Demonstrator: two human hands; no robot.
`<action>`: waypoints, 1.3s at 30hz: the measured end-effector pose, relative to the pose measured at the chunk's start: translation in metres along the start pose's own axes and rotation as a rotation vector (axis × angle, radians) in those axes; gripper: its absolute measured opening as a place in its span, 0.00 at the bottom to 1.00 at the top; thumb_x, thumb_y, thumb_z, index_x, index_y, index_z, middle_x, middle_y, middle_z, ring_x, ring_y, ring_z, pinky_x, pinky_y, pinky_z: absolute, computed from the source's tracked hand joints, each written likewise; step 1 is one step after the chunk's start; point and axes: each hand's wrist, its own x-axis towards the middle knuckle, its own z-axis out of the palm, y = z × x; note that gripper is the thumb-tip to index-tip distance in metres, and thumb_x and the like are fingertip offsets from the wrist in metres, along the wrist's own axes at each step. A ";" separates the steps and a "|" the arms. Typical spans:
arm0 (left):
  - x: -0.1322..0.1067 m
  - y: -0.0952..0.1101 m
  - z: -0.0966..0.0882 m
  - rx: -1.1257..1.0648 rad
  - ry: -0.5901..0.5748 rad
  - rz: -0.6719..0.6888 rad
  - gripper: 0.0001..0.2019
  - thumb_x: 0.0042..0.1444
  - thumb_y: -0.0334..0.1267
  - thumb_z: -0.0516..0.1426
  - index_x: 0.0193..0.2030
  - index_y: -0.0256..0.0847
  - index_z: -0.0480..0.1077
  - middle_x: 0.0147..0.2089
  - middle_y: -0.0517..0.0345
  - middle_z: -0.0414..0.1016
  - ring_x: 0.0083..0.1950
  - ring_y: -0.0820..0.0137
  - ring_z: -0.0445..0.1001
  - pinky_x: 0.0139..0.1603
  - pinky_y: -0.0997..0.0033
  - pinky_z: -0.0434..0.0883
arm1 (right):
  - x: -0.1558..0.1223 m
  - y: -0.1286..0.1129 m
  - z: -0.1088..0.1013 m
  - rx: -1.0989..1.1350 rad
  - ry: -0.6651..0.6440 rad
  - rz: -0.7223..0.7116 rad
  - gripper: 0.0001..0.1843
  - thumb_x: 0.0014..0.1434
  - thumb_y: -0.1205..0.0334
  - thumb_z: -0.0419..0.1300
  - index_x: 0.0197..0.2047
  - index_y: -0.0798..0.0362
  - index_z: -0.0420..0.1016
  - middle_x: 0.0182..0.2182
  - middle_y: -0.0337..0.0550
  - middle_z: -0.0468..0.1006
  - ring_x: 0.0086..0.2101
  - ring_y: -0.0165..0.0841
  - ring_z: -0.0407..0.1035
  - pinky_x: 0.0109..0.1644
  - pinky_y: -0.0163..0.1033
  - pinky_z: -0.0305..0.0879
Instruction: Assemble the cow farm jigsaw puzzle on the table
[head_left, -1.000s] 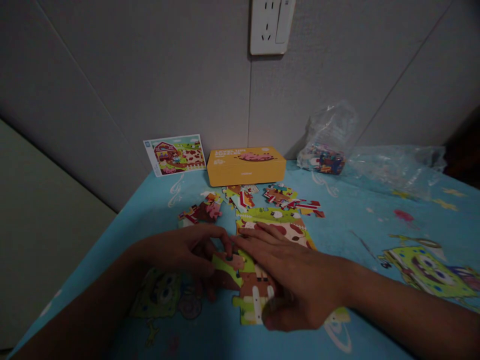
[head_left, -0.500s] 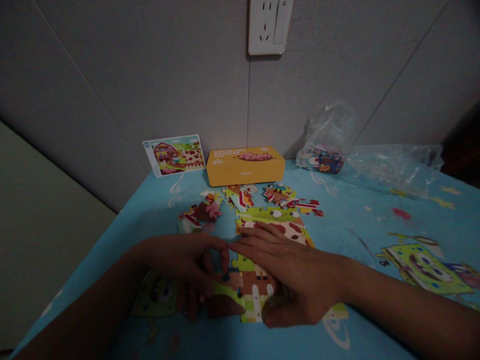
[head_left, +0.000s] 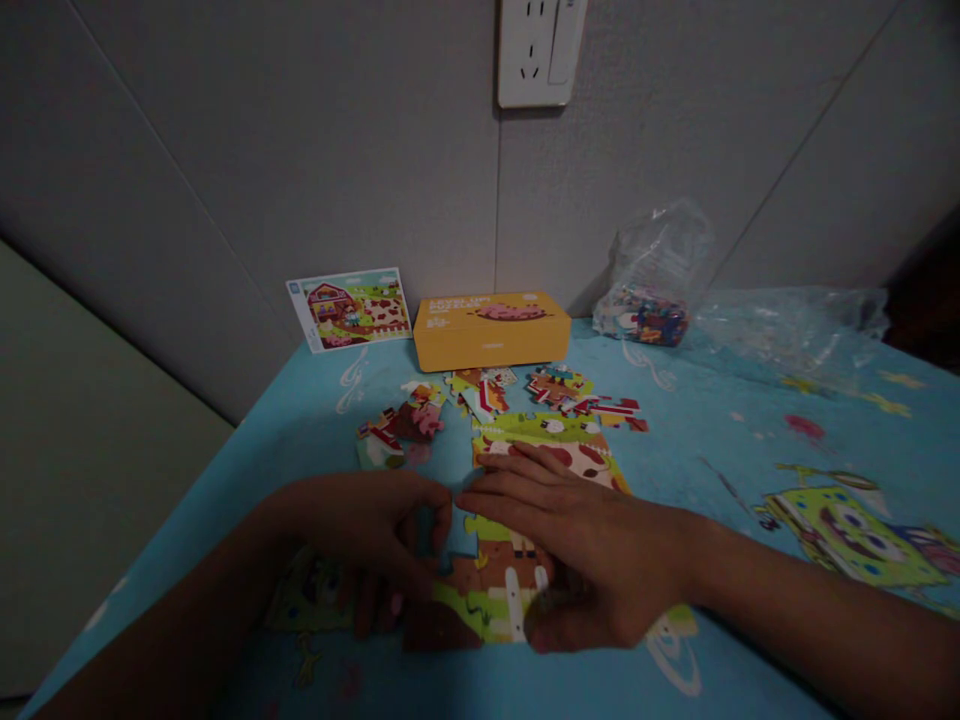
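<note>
A partly joined jigsaw puzzle (head_left: 499,575) with a farm picture lies flat on the table. My right hand (head_left: 592,550) rests across it, palm down and fingers stretched out, hiding its middle. At the puzzle's lower left edge is a puzzle piece (head_left: 444,622) in green and dark brown, lying against the joined part. My left hand (head_left: 375,530) has its fingers curled at that piece, the thumb over its upper left side. The other fingertips are in shadow, and the exact grip is partly hidden.
Loose puzzle pieces (head_left: 405,425) lie left of the puzzle, with more pieces (head_left: 559,388) behind it. A picture card (head_left: 352,312) leans on the wall beside a yellow box (head_left: 491,340). A plastic bag (head_left: 649,300) with pieces stands at the back right on the patterned blue tablecloth (head_left: 720,440).
The green and brown piece has shifted slightly left and down beside the joined puzzle. My left hand has moved slightly with it. My right hand stays almost still.
</note>
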 end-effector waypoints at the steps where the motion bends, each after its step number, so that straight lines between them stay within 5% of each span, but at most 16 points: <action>1: 0.000 0.000 0.001 0.012 0.021 -0.007 0.21 0.46 0.44 0.67 0.43 0.45 0.63 0.22 0.64 0.76 0.14 0.69 0.69 0.16 0.74 0.66 | 0.000 -0.001 0.000 -0.005 0.000 -0.003 0.50 0.47 0.52 0.67 0.69 0.51 0.52 0.61 0.54 0.63 0.63 0.49 0.52 0.67 0.59 0.43; 5: 0.002 0.001 0.002 0.085 0.088 -0.005 0.19 0.45 0.41 0.67 0.37 0.45 0.61 0.20 0.67 0.74 0.14 0.70 0.69 0.15 0.75 0.66 | -0.001 -0.003 -0.002 -0.036 -0.011 0.008 0.37 0.47 0.53 0.68 0.60 0.49 0.65 0.60 0.51 0.64 0.62 0.49 0.53 0.67 0.60 0.43; 12: 0.003 0.000 0.005 0.098 0.109 -0.032 0.15 0.48 0.40 0.64 0.36 0.45 0.59 0.20 0.64 0.76 0.15 0.67 0.71 0.14 0.76 0.65 | -0.002 -0.004 -0.002 -0.067 -0.040 0.004 0.31 0.50 0.53 0.67 0.58 0.45 0.70 0.62 0.49 0.60 0.64 0.49 0.51 0.66 0.60 0.44; 30: 0.003 -0.001 0.002 0.146 0.066 -0.015 0.13 0.50 0.43 0.64 0.35 0.42 0.65 0.20 0.66 0.73 0.15 0.72 0.70 0.15 0.77 0.67 | 0.000 -0.005 -0.003 -0.069 -0.045 0.026 0.29 0.48 0.54 0.70 0.54 0.46 0.73 0.61 0.49 0.61 0.63 0.47 0.53 0.68 0.57 0.40; 39: 0.002 0.005 0.004 0.121 0.053 0.060 0.12 0.52 0.41 0.64 0.41 0.43 0.68 0.21 0.66 0.75 0.18 0.72 0.72 0.17 0.79 0.68 | -0.001 -0.010 -0.009 -0.046 -0.073 -0.019 0.32 0.45 0.59 0.72 0.55 0.46 0.74 0.61 0.50 0.63 0.62 0.45 0.56 0.67 0.52 0.48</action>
